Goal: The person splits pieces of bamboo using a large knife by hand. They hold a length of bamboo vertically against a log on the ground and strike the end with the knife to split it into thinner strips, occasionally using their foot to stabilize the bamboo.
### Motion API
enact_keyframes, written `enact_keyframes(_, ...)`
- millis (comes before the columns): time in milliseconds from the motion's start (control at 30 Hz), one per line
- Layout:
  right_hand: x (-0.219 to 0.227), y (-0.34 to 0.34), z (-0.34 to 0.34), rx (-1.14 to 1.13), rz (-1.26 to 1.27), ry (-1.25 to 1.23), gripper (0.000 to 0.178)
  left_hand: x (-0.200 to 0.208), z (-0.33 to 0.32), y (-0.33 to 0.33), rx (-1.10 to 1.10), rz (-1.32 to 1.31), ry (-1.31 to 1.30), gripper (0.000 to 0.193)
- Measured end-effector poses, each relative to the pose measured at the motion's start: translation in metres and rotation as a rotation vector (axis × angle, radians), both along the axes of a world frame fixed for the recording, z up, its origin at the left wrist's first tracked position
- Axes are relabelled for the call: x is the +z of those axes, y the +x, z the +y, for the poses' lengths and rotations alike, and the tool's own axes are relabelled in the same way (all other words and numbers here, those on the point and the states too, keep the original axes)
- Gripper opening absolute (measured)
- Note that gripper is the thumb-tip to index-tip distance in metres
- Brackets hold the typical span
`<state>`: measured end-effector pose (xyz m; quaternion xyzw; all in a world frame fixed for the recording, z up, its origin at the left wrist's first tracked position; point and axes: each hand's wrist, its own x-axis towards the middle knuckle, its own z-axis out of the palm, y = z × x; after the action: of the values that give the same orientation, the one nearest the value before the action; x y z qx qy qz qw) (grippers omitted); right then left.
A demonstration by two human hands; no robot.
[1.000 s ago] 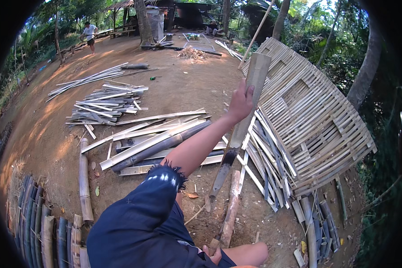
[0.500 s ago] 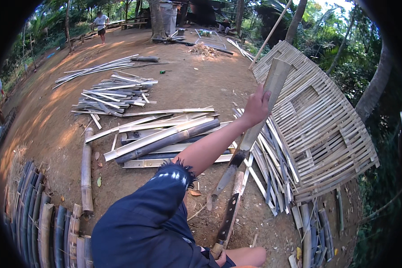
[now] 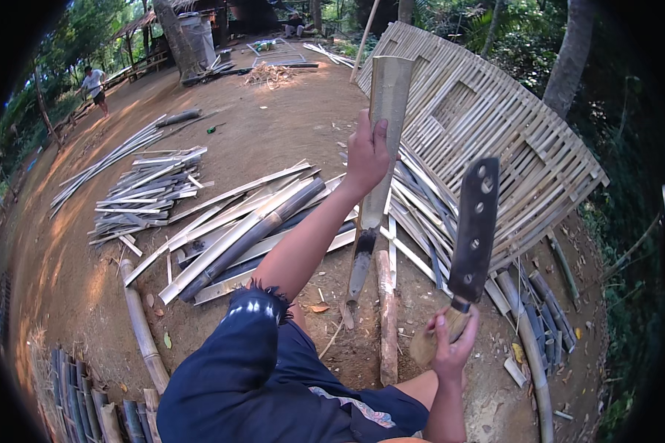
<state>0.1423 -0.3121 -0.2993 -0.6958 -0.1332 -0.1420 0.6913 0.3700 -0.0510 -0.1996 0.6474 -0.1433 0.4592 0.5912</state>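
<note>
My left hand (image 3: 366, 153) grips a split bamboo slat (image 3: 383, 111) held upright, its lower end resting on the dirt beside a short log (image 3: 386, 317). My right hand (image 3: 451, 347) holds the wooden handle of a broad dark machete (image 3: 474, 221), its blade raised and pointing up, to the right of the slat. A dark blue sleeve and shorts fill the lower middle.
Piles of split bamboo strips (image 3: 236, 221) lie on the dirt to the left. A woven bamboo lattice panel (image 3: 495, 140) lies to the right. Bamboo poles (image 3: 96, 406) line the lower left. A person (image 3: 94, 85) walks far off at upper left.
My right hand has come into view with the machete and lifted its blade beside the slat. My left hand has kept its grip on the upright slat.
</note>
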Motion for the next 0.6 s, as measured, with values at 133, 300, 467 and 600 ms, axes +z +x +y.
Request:
enact_keyframes(133, 0.103, 0.041, 0.02, -0.006, -0.201, -0.134, 0.024, -0.004, -0.019, -0.03, 0.032, 0.004, 0.025, 0.021)
enact_keyframes(300, 0.198, 0.059, 0.055, 0.03, -0.292, -0.127, 0.031, -0.001, -0.032, -0.063, 0.049, -0.005, 0.042, 0.02)
enact_keyframes(467, 0.227, 0.066, 0.061, -0.016, -0.371, -0.297, 0.035, -0.002, -0.051, -0.071, 0.046, -0.026, 0.068, 0.021)
enact_keyframes(600, 0.221, 0.078, 0.059, -0.045, -0.371, -0.353, 0.037, -0.003, -0.055, -0.071, 0.069, -0.03, 0.065, 0.022)
